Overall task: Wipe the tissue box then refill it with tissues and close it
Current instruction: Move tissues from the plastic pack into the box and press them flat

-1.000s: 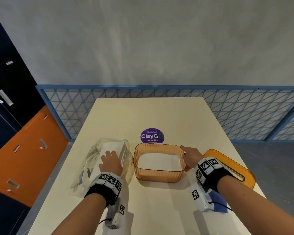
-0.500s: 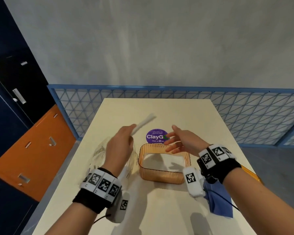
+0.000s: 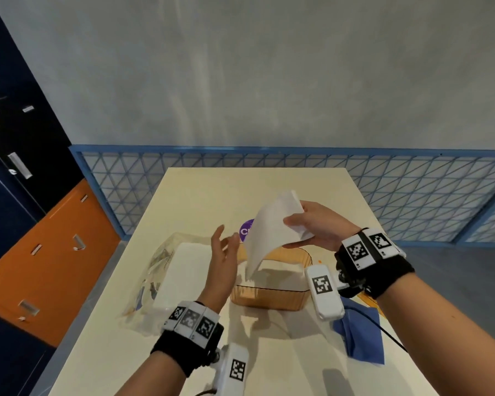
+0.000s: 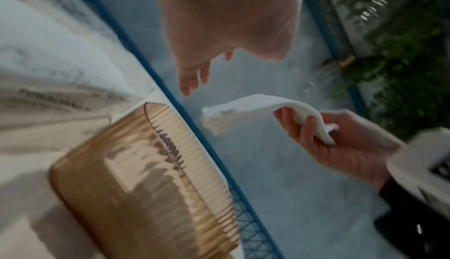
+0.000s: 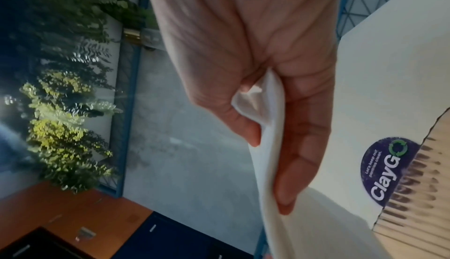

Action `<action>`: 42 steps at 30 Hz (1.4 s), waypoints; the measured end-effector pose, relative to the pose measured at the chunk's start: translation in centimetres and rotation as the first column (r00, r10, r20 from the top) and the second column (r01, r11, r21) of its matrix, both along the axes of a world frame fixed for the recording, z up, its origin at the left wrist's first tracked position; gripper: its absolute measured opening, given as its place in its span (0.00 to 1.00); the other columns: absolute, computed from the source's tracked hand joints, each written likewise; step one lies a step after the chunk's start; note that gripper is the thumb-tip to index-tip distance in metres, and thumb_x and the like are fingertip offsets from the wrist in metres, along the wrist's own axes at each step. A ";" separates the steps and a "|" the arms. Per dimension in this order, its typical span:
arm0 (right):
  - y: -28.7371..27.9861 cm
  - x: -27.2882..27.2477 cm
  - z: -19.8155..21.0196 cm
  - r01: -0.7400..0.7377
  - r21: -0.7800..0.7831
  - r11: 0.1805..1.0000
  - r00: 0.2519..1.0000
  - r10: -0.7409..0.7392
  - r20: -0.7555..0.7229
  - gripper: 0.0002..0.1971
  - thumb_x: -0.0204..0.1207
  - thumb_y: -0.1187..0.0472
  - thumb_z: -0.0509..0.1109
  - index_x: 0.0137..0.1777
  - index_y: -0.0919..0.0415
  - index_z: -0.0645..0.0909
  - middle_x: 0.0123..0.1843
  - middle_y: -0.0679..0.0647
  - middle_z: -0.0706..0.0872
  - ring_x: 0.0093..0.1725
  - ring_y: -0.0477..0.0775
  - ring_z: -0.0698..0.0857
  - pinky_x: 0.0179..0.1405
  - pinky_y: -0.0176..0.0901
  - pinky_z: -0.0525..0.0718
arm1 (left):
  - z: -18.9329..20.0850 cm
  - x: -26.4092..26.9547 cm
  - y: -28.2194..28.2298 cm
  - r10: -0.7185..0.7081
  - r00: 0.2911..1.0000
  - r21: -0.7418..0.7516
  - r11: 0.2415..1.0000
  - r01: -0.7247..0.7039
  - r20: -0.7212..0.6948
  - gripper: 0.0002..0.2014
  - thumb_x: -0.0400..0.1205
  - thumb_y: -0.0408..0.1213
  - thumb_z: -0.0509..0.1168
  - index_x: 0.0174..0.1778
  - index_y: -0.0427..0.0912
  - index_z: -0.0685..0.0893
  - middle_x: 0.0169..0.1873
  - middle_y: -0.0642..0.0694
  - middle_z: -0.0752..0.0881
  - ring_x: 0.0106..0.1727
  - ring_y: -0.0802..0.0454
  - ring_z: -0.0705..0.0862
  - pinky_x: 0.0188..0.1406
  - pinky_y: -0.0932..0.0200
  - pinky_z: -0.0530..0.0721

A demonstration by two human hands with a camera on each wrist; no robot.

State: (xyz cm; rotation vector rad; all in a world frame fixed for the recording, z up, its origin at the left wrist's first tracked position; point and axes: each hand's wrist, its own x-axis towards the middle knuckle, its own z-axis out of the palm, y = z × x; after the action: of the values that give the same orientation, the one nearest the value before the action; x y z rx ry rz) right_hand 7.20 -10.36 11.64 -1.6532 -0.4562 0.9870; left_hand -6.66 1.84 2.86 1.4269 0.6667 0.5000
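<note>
The orange see-through tissue box (image 3: 269, 295) stands open on the table with white tissues lying inside. Above its far edge my right hand (image 3: 297, 227) pinches a folded white tissue sheet (image 3: 272, 232) by one end; the other end droops toward the box. The right wrist view shows the thumb and fingers (image 5: 299, 147) curled on that tissue (image 5: 270, 147). My left hand (image 3: 225, 248) hovers just left of the sheet with its fingers spread and holds nothing. Left of the box lies the clear plastic tissue pack (image 3: 180, 270).
A blue cloth (image 3: 357, 335) lies at the right front of the table (image 3: 212, 190). A sliver of the orange lid (image 3: 369, 302) shows under my right wrist. A purple sticker (image 3: 246, 228) sits behind the box. Blue mesh fencing (image 3: 412, 190) runs behind the table.
The left hand lifted the tissue sheet out of the pack and passed it over. Now the right hand holds it above the box and the left hand has let go.
</note>
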 end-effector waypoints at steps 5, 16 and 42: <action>-0.8 -0.1 0.3 0.016 0.018 1.000 0.998 -0.015 -0.054 0.13 0.81 0.70 0.60 0.63 0.63 0.75 0.56 0.60 0.83 0.50 0.57 0.84 0.36 0.44 0.90 | 1.1 0.3 0.4 -0.097 0.995 -0.417 0.905 0.079 -0.021 0.25 0.86 0.53 0.52 0.78 0.59 0.52 0.67 0.40 0.79 0.51 0.39 0.88 0.41 0.49 0.89; -0.2 1.8 -8.1 0.169 -0.476 0.863 0.952 -0.018 0.306 0.05 0.73 0.70 0.65 0.48 0.68 0.78 0.50 0.65 0.82 0.52 0.62 0.83 0.44 0.46 0.81 | -0.7 2.3 1.1 -0.018 0.878 0.359 0.908 0.214 -0.478 0.36 0.81 0.24 0.53 0.83 0.48 0.47 0.44 0.38 0.82 0.43 0.43 0.80 0.43 0.53 0.79; 1.9 -0.4 -11.4 0.175 -0.721 0.671 0.481 0.580 0.657 0.17 0.81 0.68 0.59 0.69 0.64 0.72 0.67 0.62 0.75 0.66 0.62 0.79 0.62 0.49 0.78 | -3.7 5.2 0.2 0.091 0.594 0.595 0.260 0.761 -0.800 0.20 0.83 0.26 0.57 0.71 0.41 0.74 0.67 0.40 0.73 0.68 0.42 0.74 0.64 0.50 0.76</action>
State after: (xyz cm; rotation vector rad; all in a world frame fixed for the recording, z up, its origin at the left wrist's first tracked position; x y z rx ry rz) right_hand 6.79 -8.46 0.20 -2.9062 -1.0977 0.3871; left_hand -1.46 2.04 -0.87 2.9616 0.5690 -0.2558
